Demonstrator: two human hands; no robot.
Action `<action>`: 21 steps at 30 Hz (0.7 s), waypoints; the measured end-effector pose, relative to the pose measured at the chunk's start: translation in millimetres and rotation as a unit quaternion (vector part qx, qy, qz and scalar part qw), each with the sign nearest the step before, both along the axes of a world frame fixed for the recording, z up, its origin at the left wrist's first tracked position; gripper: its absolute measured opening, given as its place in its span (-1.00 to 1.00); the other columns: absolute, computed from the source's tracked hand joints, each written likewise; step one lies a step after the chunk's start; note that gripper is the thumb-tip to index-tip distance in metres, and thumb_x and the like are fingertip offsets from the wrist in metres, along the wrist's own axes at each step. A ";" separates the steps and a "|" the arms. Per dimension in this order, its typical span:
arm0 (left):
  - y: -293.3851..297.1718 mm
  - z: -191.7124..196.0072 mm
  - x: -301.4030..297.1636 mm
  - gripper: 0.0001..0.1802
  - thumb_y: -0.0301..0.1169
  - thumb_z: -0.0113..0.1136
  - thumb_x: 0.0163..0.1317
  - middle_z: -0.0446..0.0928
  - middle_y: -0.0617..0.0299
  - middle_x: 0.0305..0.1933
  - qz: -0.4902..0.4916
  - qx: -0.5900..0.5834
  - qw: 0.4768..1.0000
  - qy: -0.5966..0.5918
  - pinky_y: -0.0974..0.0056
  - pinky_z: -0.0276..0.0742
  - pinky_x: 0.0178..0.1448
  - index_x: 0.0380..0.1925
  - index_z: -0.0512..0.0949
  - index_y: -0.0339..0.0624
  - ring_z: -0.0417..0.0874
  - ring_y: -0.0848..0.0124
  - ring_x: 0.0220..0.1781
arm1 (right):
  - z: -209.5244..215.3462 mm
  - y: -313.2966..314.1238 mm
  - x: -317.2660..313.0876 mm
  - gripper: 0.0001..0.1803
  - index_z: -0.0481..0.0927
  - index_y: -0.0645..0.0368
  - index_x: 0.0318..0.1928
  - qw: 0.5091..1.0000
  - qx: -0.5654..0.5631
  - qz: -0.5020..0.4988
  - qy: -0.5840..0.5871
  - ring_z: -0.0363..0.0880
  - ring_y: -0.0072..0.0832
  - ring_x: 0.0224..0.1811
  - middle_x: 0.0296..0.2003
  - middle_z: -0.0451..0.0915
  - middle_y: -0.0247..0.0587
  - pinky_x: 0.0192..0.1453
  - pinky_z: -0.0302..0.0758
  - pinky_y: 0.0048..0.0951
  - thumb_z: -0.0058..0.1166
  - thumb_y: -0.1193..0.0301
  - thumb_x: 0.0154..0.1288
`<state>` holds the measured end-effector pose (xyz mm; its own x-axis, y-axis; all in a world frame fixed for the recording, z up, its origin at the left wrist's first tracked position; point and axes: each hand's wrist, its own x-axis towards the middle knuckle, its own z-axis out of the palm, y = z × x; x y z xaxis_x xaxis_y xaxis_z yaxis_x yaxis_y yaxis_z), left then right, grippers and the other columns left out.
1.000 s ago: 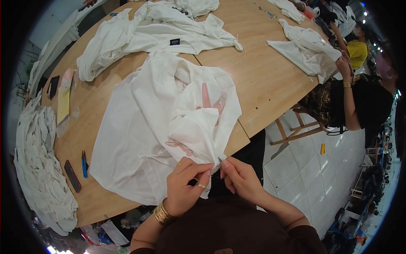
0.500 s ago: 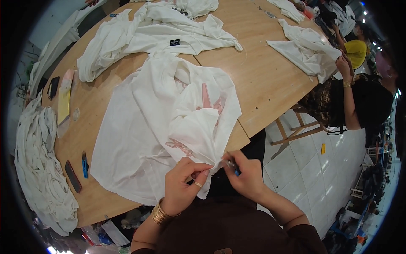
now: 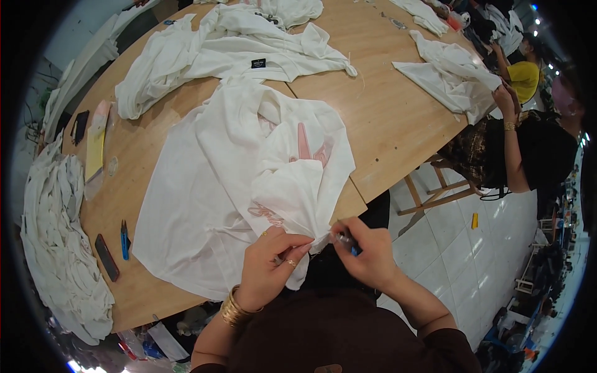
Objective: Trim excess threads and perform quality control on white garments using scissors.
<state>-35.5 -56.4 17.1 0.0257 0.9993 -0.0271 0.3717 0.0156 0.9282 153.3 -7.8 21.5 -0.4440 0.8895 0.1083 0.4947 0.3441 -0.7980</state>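
Note:
A white shirt (image 3: pixel 186 168) with pink lettering is spread over the table's near edge. My left hand (image 3: pixel 267 261) is closed, its thumb and forefinger pinching the shirt's hem. Close beside it, at the same edge, my right hand (image 3: pixel 370 252) is wrapped round small thread snips (image 3: pixel 352 244); a bit of blue and dark metal shows, and the rest is hidden by the fingers. Their tip is near the pinched cloth, but I cannot tell whether it touches. Gold bangles (image 3: pixel 233 309) circle my left wrist.
On the wooden table (image 3: pixel 367 118) lie blue-handled snips (image 3: pixel 125 240), a dark phone (image 3: pixel 107 257), a yellow sheet (image 3: pixel 95 152) and more white shirts (image 3: pixel 242 53). A white garment pile (image 3: pixel 56 248) borders the left. At right, a seated co-worker (image 3: pixel 541 152) handles another white garment (image 3: pixel 451 74).
My right hand has shifted slightly right and up, a little away from the left. The left hand still pinches the hem, almost unmoved.

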 end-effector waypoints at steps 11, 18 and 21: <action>-1.7 4.8 0.3 -0.84 -0.54 0.22 0.12 0.42 0.30 -0.52 0.020 -0.047 0.996 -0.075 0.45 0.29 -0.42 -0.26 0.62 -0.22 0.36 0.55 -0.53 | 33.0 1.6 7.8 -0.65 0.46 0.24 -0.21 0.982 -0.187 -0.022 0.005 0.58 -0.23 -0.51 -0.54 0.55 -0.09 -0.39 0.47 -0.37 0.17 0.21 0.23; -1.1 6.9 5.6 -0.83 -0.55 0.24 0.09 0.39 0.26 -0.56 0.024 -0.012 0.999 -0.023 0.42 0.31 -0.45 -0.26 0.62 -0.21 0.38 0.50 -0.56 | 45.1 -0.8 2.8 -0.65 0.41 0.25 -0.32 0.914 -0.394 0.092 -0.014 0.45 -0.36 -0.71 -0.76 0.40 -0.21 -0.56 0.34 -0.42 -0.15 0.19 0.43; -1.3 7.7 6.0 -0.82 -0.55 0.24 0.09 0.40 0.26 -0.56 0.021 0.005 1.000 -0.017 0.42 0.31 -0.46 -0.26 0.62 -0.20 0.39 0.49 -0.56 | 39.7 -2.2 2.3 -0.64 0.39 0.24 -0.36 0.917 -0.389 0.088 -0.023 0.44 -0.35 -0.72 -0.78 0.37 -0.21 -0.57 0.34 -0.38 -0.22 0.20 0.46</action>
